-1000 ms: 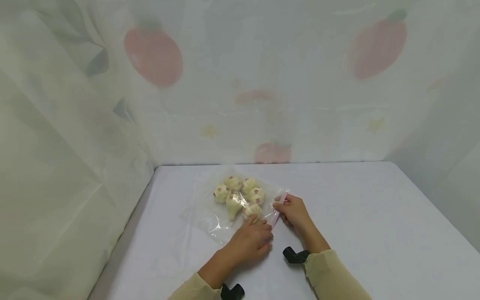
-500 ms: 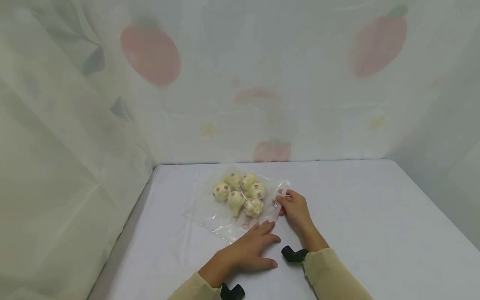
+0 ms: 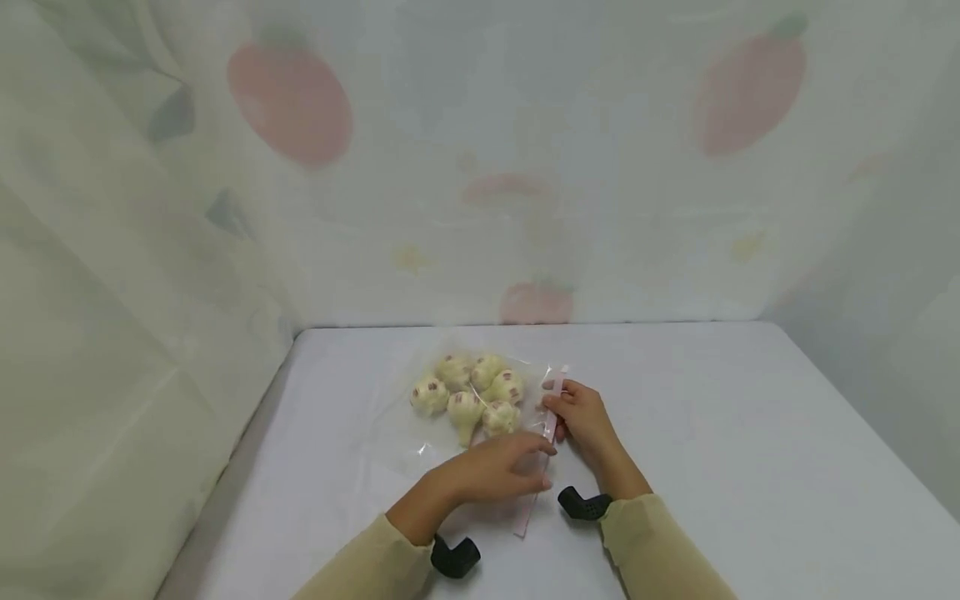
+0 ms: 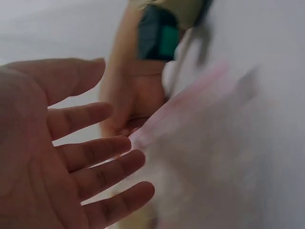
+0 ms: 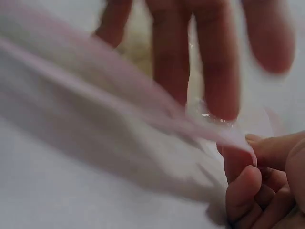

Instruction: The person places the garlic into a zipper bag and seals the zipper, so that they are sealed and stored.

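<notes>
Since the frame half a second ago, your left hand (image 3: 491, 473) has lifted off the tabletop (image 3: 750, 450) and now hovers, fingers straight and spread, over the near edge of the clear plastic bag (image 3: 405, 433); it holds nothing. The bag's pink zip strip (image 3: 534, 498) has come up from lying flat and now trails down past your left fingertips toward the near side. Your right hand (image 3: 579, 414) has stayed where it was, with thumb and curled fingers pinching the far end of that strip; the right wrist view shows the pinch (image 5: 248, 157) close up, though the strip is blurred there. The bag lies on the tabletop just left of your right hand and beyond your left, and the cluster of garlic bulbs (image 3: 468, 393) inside it has shifted slightly left with the view. In the left wrist view your palm (image 4: 57, 157) faces the camera, fingers apart, the strip (image 4: 181, 109) just beyond them.
</notes>
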